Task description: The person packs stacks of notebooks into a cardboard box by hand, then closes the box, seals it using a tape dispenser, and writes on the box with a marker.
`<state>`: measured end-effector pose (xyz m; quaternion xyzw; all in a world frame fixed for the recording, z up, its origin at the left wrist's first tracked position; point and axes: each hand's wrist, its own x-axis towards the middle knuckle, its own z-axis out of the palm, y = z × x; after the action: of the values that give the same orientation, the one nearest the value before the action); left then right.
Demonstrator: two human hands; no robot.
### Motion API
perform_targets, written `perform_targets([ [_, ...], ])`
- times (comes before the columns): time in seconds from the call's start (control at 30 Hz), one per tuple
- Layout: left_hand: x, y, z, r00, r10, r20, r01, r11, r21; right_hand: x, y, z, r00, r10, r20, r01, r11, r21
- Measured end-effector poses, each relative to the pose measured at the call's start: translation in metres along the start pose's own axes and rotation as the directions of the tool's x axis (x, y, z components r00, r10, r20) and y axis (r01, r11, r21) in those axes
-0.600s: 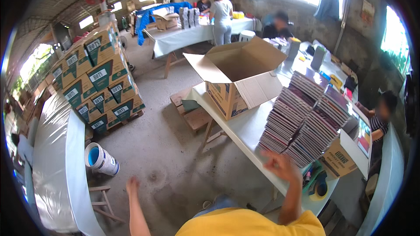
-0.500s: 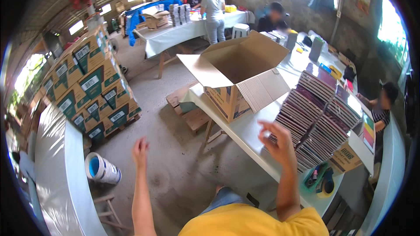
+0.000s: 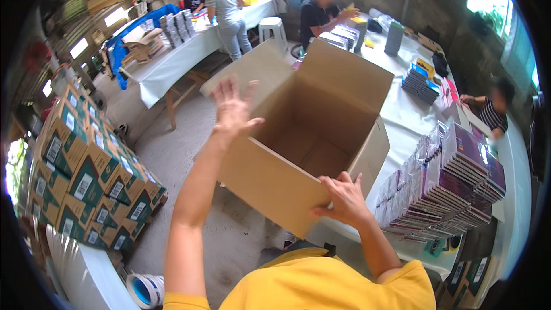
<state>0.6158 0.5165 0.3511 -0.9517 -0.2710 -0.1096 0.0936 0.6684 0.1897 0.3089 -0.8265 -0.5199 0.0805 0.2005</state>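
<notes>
Right hand (image 3: 344, 200) fingers grip cardboard box (image 3: 310, 138) flap; left hand (image 3: 232, 109) fingers spread, seemingly touching box.

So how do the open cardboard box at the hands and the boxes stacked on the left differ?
The open cardboard box is plain brown, with flaps up and nothing visible inside, and sits on the table edge. The stacked boxes are closed, printed green with white labels, and piled near the floor. Both are cardboard.

A big brown cardboard box (image 3: 304, 143) sits empty with flaps open (tipped toward the person), its near flap under the right hand (image 3: 343, 198), far-left flap by the left hand (image 3: 231, 109).
</notes>
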Motion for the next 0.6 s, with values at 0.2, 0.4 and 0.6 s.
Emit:
perform_targets([
  [0.2, 0.015, -0.099, 0.127, 0.753, 0.440, 0.489, 0.520, 0.058, -0.852, 0.027, 0.002, 0.053, 0.931, 0.041, -0.364, -0.064, 0.996, -0.054],
  [0.4, 0.003, -0.093, 0.072, 0.850, 0.523, -0.063, -0.108, 0.057, -0.992, 0.050, 0.032, 0.030, 0.937, 0.045, -0.348, -0.047, 0.999, 0.003],
  [0.6, 0.003, -0.089, 0.082, 0.861, 0.507, -0.029, -0.351, 0.553, -0.755, 0.055, 0.022, 0.027, 0.906, 0.145, -0.399, -0.182, 0.982, -0.056],
])
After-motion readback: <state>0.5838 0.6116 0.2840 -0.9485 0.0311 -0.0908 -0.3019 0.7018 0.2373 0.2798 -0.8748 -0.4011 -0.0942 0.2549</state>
